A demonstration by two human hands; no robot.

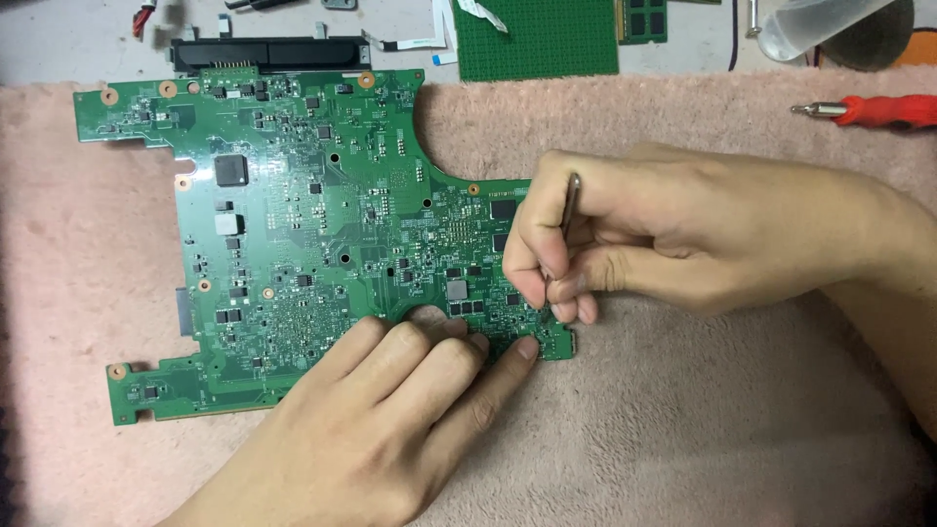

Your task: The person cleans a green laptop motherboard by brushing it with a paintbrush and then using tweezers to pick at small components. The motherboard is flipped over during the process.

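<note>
**Tweezers at the lower corner of a laptop motherboard**

A pink fleece cloth [742,429] covers most of the bench, and on it lies a large green laptop motherboard [293,224], flat, with the component side up. It fills the view from about 9 o'clock to the centre. I judge the board to be light and stiff but fragile: the small soldered parts can break off, so it is better to take it by the bare edges or corners, not by the chips.

The left hand [390,429] comes in from 6 o'clock. Its fingers are bent and press down on the lower edge of the board, the index fingertip touching near the lower right corner; it holds nothing. The right hand [625,234] comes in from 3 o'clock and is closed in a pen-like pinch on thin metal tweezers [569,200]. The tips point down to the board's lower right corner, just beside the left index fingertip; whether they hold a part I cannot tell.

At 12 o'clock lies a green mat [537,39], at 11 o'clock a black connector bar [268,51], and at 2 o'clock a red-handled screwdriver [883,109], well apart from both hands.
</note>
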